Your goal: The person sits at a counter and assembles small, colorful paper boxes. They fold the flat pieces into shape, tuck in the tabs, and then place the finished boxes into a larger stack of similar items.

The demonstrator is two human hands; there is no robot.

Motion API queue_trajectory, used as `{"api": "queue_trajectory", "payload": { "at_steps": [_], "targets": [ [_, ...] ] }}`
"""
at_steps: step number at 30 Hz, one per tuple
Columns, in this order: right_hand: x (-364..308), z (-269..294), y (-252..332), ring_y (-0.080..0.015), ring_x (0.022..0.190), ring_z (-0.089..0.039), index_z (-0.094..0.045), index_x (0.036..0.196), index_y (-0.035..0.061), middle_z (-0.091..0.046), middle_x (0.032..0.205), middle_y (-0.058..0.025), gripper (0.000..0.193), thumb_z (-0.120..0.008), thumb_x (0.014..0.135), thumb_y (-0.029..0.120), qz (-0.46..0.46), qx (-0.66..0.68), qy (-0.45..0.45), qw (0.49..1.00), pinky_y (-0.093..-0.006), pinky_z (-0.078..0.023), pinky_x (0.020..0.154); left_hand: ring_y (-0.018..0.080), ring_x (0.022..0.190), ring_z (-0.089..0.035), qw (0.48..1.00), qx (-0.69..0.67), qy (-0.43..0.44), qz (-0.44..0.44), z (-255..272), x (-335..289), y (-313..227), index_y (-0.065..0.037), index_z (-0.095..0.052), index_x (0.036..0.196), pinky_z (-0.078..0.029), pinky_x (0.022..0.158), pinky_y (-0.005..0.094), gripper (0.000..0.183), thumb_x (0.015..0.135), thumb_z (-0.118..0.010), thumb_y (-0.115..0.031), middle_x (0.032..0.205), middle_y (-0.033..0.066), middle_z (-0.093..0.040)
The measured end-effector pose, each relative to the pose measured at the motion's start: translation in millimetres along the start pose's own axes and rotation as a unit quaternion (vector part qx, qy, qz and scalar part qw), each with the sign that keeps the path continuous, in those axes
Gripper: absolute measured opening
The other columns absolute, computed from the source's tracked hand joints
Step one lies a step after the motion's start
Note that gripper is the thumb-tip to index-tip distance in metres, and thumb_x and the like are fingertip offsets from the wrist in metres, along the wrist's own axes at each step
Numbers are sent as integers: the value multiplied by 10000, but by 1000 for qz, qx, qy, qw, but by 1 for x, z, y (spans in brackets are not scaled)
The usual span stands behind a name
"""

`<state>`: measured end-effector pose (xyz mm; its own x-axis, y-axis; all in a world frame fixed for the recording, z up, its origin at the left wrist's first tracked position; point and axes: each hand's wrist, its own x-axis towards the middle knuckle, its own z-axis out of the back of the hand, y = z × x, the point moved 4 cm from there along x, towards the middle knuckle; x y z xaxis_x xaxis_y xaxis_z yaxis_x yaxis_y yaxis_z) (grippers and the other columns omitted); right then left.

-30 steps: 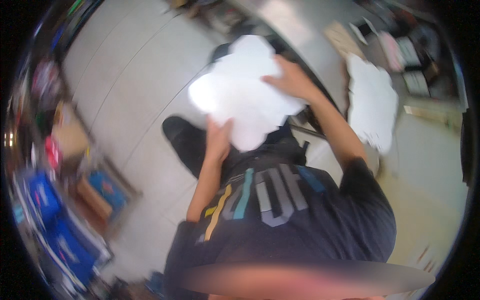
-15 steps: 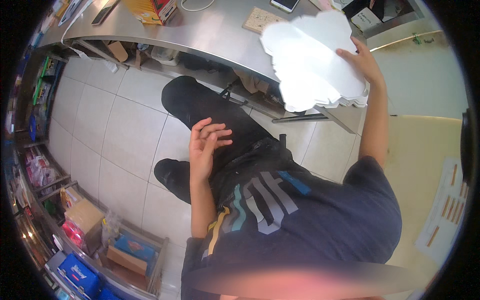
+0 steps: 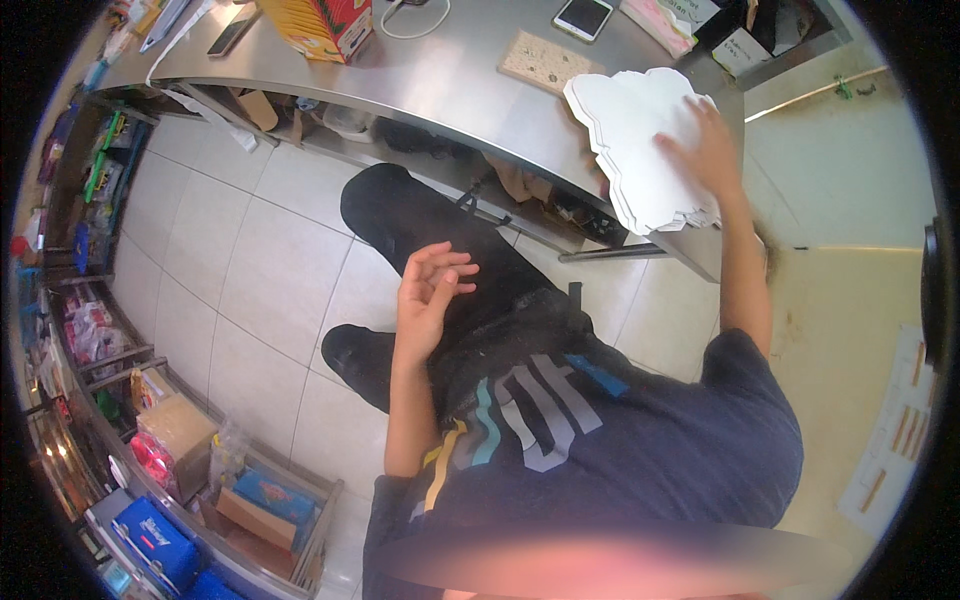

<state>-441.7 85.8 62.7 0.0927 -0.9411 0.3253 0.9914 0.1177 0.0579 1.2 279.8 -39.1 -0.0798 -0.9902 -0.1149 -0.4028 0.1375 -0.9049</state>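
One metal counter [image 3: 450, 85] bearing white stack [image 3: 635, 140]; pale tiled floor [image 3: 270, 265].

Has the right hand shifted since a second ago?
Yes: the right hand has moved rightward relative to the metal table, from in front of its near edge to over the white stack at its right end.

I have the right forearm [image 3: 748, 265] stretched well forward, with the right hand [image 3: 714, 165] palm down at its end, its fingers [image 3: 707, 120] spread and the thumb set apart from them. Over on my other side, the left forearm [image 3: 408, 405] angles up, and the left hand [image 3: 430, 292] hangs relaxed, loosely half curled.
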Motion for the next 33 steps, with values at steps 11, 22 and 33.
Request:
{"api": "queue_trajectory", "payload": {
  "at_steps": [11, 22, 33],
  "targets": [
    [-85, 23, 135, -421, 1174, -647, -498, 1519, 124, -689, 1277, -210, 680, -761, 910, 271, -13, 119, 129, 984, -469, -518, 1010, 291, 1142, -681, 1000, 5, -3, -8, -7, -10, 2, -28, -487, 1393, -607, 907, 409, 349, 1058, -576, -72, 1262, 182, -645],
    [-106, 101, 216, -229, 919, -770, -730, 1275, 114, -777, 1132, -92, 339, -644, 948, 128, 167, 251, -165, 939, -369, -622, 769, 350, 1276, -611, 989, -72, 60, -116, -22, -13, -34, -60, -323, 1575, -592, 967, 494, 601, 1073, -588, -254, 1446, 209, -543],
    [-111, -23, 435, -365, 1325, -575, -257, 1623, 88, -497, 1500, -236, 925, -684, 956, 564, 286, 699, 381, 533, -473, -535, 1038, 311, 1279, -612, 816, 228, -506, -165, 76, -98, -71, 48, -432, 1529, -507, 1056, 460, 461, 1102, -450, -125, 1458, 229, -565]
  ]
}}
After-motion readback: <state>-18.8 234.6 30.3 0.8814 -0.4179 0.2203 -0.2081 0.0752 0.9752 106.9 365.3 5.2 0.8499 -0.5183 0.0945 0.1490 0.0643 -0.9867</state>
